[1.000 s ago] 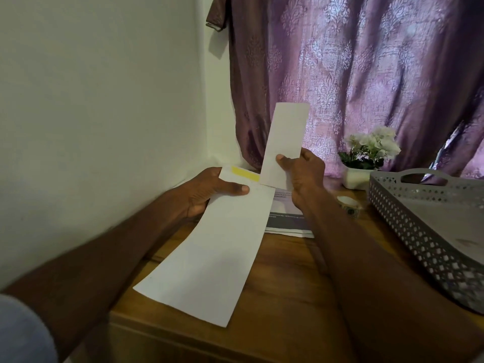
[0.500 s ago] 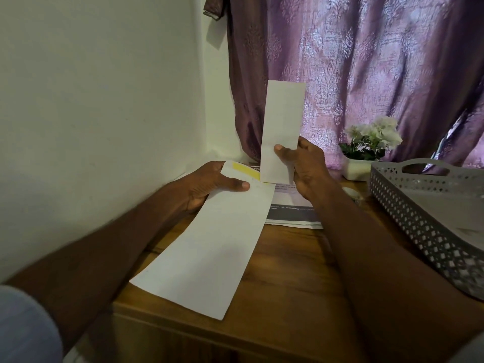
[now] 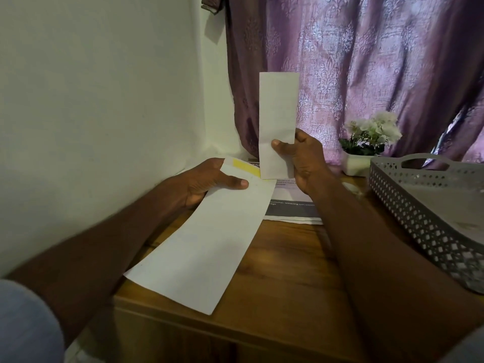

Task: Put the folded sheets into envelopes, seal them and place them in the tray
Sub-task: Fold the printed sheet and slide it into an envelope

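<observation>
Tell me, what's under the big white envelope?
Under the envelope, held by the left hand, shows the wooden table, with printed papers beside it. Anything directly beneath is covered.

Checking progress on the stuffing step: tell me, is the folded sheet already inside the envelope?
No, the right hand holds the folded sheet upright, above the envelope in the left hand.

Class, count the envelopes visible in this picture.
1: the white envelope, gripped by the left hand over the table. More may lie hidden beneath it.

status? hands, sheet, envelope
Left hand grips envelope, flap end up. Right hand pinches folded sheet upright, not yet inserted. Nothing blocking; tray at right.
</observation>
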